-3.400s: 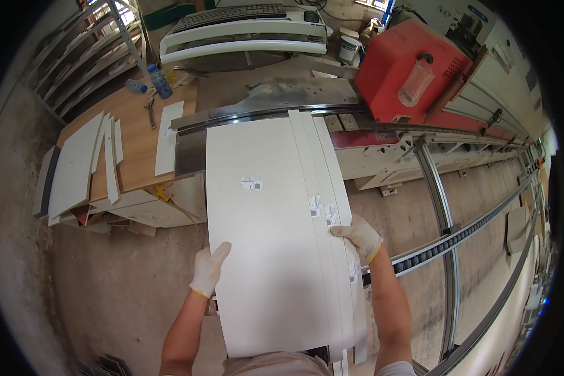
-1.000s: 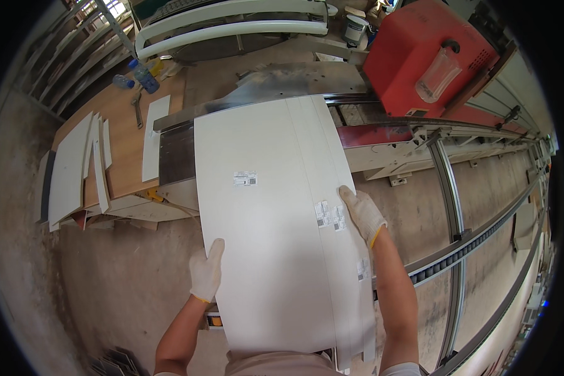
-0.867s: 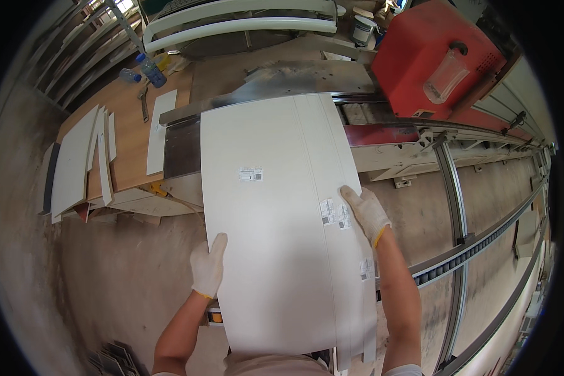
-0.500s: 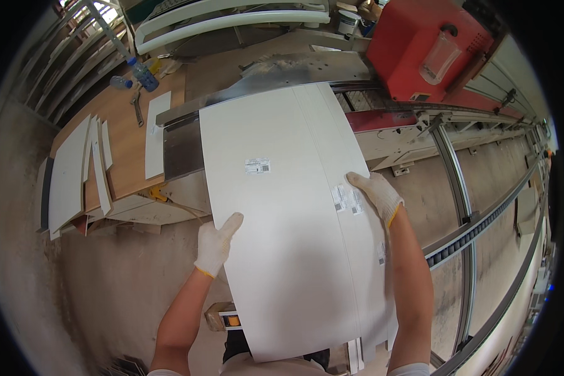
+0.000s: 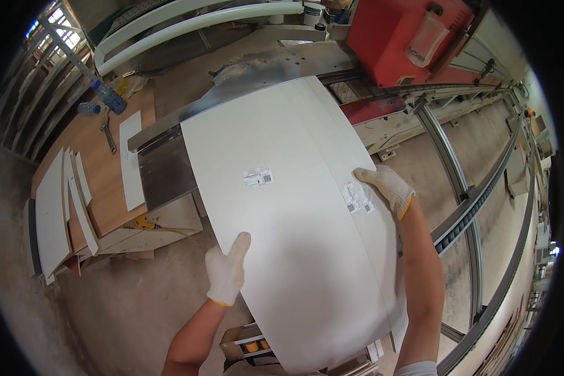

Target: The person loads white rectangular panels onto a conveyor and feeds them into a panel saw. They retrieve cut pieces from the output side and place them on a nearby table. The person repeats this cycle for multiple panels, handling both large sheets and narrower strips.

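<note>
A long white board (image 5: pixel 282 225) reaches from my body to the metal saw table ahead. A line runs lengthwise near its right side; I cannot tell whether this is a seam between two panels. My left hand (image 5: pixel 227 269), in a white knit glove, grips the left edge, thumb on top and fingers hidden beneath. My right hand (image 5: pixel 387 189), gloved the same way, holds the right edge farther along, its thumb beside two overlapping paper labels (image 5: pixel 358 197). Another label (image 5: pixel 258 177) sits near the board's middle. The far end rests at the metal strip (image 5: pixel 257 94).
A red machine housing (image 5: pixel 407 41) stands at the far right, with rails (image 5: pixel 448 150) running along that side. On the wooden table (image 5: pixel 109 182) at left lie white offcuts (image 5: pixel 53 216), a wrench (image 5: pixel 108 131) and bottles (image 5: pixel 109 96). A box (image 5: pixel 238 341) stands low near my body.
The view has tilted, and the surroundings have shifted left. My left hand sits slightly nearer to me along the board's edge. Both hands keep their hold.
</note>
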`<state>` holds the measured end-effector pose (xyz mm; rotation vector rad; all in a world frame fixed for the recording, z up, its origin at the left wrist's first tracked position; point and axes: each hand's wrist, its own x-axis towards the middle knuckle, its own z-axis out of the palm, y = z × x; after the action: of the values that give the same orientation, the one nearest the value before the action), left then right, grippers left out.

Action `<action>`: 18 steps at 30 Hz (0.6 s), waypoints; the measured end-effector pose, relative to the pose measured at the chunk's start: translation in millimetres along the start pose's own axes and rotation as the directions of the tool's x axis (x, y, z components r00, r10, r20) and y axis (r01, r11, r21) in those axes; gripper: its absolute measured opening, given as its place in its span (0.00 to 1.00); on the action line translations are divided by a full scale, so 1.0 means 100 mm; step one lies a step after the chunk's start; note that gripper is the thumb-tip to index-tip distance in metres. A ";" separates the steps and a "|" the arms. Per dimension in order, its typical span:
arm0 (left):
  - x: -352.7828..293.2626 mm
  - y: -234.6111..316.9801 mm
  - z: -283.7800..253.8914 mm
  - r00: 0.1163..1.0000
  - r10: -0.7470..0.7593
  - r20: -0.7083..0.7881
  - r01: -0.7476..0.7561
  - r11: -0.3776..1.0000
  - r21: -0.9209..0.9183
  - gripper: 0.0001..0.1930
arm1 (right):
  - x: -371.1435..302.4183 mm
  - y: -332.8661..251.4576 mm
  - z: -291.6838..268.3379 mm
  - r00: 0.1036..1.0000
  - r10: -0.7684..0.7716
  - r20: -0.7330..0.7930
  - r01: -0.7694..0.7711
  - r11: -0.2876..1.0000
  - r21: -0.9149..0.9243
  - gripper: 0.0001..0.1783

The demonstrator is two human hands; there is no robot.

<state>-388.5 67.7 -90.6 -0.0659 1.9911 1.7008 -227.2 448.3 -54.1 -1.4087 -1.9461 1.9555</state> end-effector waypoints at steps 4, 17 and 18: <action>-0.09 0.05 0.27 0.999 -0.035 0.009 0.035 0.999 -0.040 0.16 | 0.05 -0.01 -0.25 1.000 -0.021 0.007 0.020 1.000 0.019 0.35; -0.26 0.20 1.60 0.998 0.002 0.063 -0.003 1.000 0.008 0.13 | 0.39 -0.07 -1.55 0.999 0.031 -0.020 -0.033 0.996 -0.080 0.34; -0.28 0.21 1.73 0.998 -0.009 0.063 0.008 1.000 0.024 0.13 | 0.43 -0.06 -1.69 0.999 0.029 -0.016 -0.030 0.995 -0.092 0.34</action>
<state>-311.5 225.9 -73.5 -0.0126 1.9619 1.6531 -154.3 605.8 -38.3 -1.4765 -2.0453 1.8849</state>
